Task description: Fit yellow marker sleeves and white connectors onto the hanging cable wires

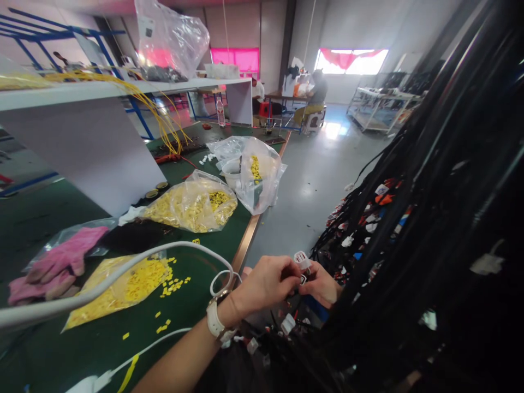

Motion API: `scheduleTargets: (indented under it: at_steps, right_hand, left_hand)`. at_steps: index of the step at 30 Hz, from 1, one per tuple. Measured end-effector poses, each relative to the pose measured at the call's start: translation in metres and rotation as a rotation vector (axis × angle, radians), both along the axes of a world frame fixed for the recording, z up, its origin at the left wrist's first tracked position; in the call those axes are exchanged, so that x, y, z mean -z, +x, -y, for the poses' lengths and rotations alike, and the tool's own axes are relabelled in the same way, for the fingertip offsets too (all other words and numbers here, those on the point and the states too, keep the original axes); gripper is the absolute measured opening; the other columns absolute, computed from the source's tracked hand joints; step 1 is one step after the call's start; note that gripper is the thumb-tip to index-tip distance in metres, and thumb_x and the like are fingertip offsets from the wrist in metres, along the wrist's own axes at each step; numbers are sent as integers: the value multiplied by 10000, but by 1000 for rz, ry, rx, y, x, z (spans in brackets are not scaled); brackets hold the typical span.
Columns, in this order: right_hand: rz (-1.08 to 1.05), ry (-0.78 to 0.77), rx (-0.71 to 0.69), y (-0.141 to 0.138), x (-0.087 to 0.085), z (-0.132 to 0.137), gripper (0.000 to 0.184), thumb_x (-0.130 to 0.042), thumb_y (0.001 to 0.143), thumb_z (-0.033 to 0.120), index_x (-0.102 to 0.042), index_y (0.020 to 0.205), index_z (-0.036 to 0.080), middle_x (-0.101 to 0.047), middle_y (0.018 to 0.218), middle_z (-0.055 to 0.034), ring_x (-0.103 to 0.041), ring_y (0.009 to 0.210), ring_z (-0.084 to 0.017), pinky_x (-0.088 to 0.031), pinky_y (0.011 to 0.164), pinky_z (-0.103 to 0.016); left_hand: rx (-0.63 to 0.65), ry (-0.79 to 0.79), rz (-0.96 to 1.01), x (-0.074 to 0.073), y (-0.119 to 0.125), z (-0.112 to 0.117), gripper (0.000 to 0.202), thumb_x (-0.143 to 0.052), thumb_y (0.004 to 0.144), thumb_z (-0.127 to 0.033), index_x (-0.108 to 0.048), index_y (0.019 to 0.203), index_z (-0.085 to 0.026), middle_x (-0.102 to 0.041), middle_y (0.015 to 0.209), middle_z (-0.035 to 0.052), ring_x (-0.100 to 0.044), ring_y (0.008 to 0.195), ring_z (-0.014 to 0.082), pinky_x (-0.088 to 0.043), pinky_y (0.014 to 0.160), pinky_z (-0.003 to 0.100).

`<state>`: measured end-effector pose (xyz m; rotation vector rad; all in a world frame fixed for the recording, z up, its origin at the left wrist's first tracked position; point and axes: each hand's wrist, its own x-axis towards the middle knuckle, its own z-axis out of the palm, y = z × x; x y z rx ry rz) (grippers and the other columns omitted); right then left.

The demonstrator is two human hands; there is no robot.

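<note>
Two hands meet just past bench edge. We note, from left: pink gloves, bags of yellow parts, white cable looping across bench. Left hand, watch on wrist, fingers closed in pinch on white connector. Right hand fingers curled shut on same connector from other side. Black wire bundle hangs at right. We judge step as working connector on its lead. Next move calls for steady two-hand pinch among crowded wires.
</note>
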<state>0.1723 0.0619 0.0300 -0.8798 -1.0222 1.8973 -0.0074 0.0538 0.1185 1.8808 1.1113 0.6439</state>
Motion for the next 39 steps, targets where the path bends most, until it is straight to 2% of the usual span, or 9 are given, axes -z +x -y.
scheduleTargets:
  at_steps: [8, 11, 15, 18, 22, 25, 29, 35, 39]
  right_hand:
    - [30, 7, 47, 0, 1, -1, 402, -905, 385, 232, -704, 729, 186, -631, 608, 24, -519, 561, -139, -397, 538, -264]
    - [37, 11, 51, 0, -1, 0, 378, -898, 417, 258, -710, 738, 188, -625, 614, 22, -506, 566, -135, -381, 540, -262]
    - [62, 0, 12, 0, -5, 3, 316, -880, 451, 275, -714, 705, 189, -606, 584, 19, -491, 529, -134, -379, 530, -273]
    - [96, -15, -29, 1, -5, 5, 276, -868, 452, 307, -709, 654, 204, -602, 565, 16, -498, 508, -143, -404, 514, -283]
    - [104, -39, -83, 3, -3, 7, 331, -866, 431, 382, -706, 659, 202, -590, 539, 16, -505, 472, -153, -428, 469, -296]
    - [83, -31, -113, 5, 0, 8, 356, -856, 467, 432, -697, 676, 192, -587, 540, 14, -500, 468, -142, -409, 460, -278]
    - [79, -25, -166, 8, 2, 6, 364, -824, 524, 497, -679, 684, 204, -581, 550, 13, -486, 469, -133, -382, 451, -267]
    - [16, -70, -145, 4, -2, 8, 427, -821, 509, 558, -674, 710, 211, -537, 516, 30, -471, 439, -130, -402, 442, -275]
    - [-24, -89, -104, 3, 1, 9, 390, -838, 532, 495, -677, 747, 212, -533, 557, 37, -487, 449, -120, -427, 443, -262]
  left_hand:
    - [-4, -41, 9, 9, -2, -6, 163, -581, 767, -169, -727, 838, -169, -730, 785, 32, -612, 669, 139, -438, 608, 222]
    - [-3, -64, 54, 13, -4, -8, 162, -585, 772, -192, -726, 851, -178, -727, 792, 28, -615, 679, 140, -448, 625, 226]
    - [4, -112, 133, 19, -5, -11, 114, -649, 738, -228, -708, 813, -166, -710, 769, 25, -616, 697, 141, -454, 640, 226]
    - [32, -206, 214, 23, -5, -12, 100, -716, 672, -221, -696, 741, -152, -691, 713, 12, -604, 671, 131, -453, 627, 215]
    - [80, -279, 273, 24, -6, -11, 115, -753, 639, -221, -720, 728, -157, -699, 690, 1, -605, 649, 126, -455, 626, 208]
    - [106, -240, 232, 20, -6, -10, 116, -715, 696, -242, -741, 782, -170, -723, 735, 10, -635, 694, 140, -467, 669, 216]
    - [122, -147, 160, 15, -5, -10, 155, -610, 761, -162, -736, 848, -179, -734, 790, 12, -655, 752, 144, -472, 714, 221]
    - [121, -19, 118, 12, -3, -10, 145, -600, 737, -87, -717, 779, -161, -711, 781, 17, -625, 718, 132, -460, 686, 216]
    - [126, 82, 100, 12, -4, -9, 167, -628, 702, -50, -716, 743, -185, -701, 747, -7, -595, 796, 140, -435, 759, 225]
